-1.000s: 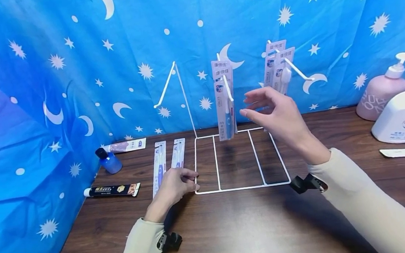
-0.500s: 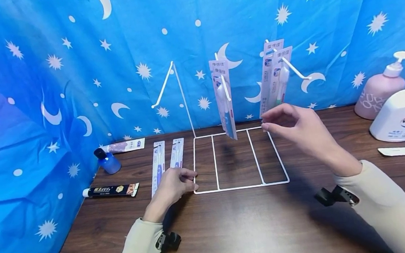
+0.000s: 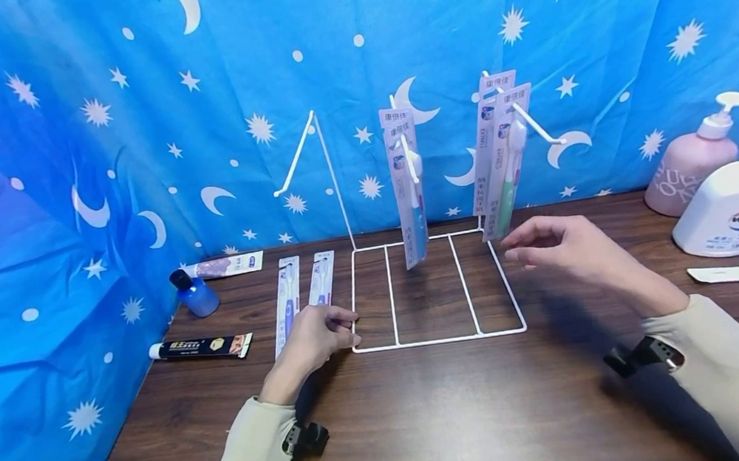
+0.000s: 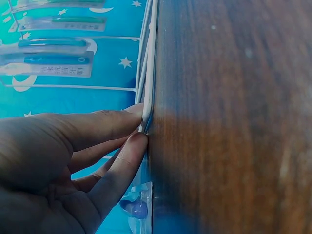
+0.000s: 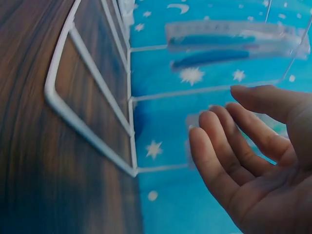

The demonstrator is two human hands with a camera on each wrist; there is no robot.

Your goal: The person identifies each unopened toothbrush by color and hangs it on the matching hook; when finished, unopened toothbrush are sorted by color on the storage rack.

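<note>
The white wire rack (image 3: 439,341) stands on the wooden table (image 3: 394,421), blue toothbrush packs (image 3: 417,215) hanging at its middle and green toothbrush packs (image 3: 509,165) at its right, both headed 康倍佳. The right hand (image 3: 571,244), beside the blue ones a second ago, is now lower, near the green ones, loosely curved, thumb apart, holding nothing. The left hand (image 3: 313,337) has stayed low, pinching the rack's front left corner. The white pump bottle's (image 3: 729,218) label begins "Wal".
</note>
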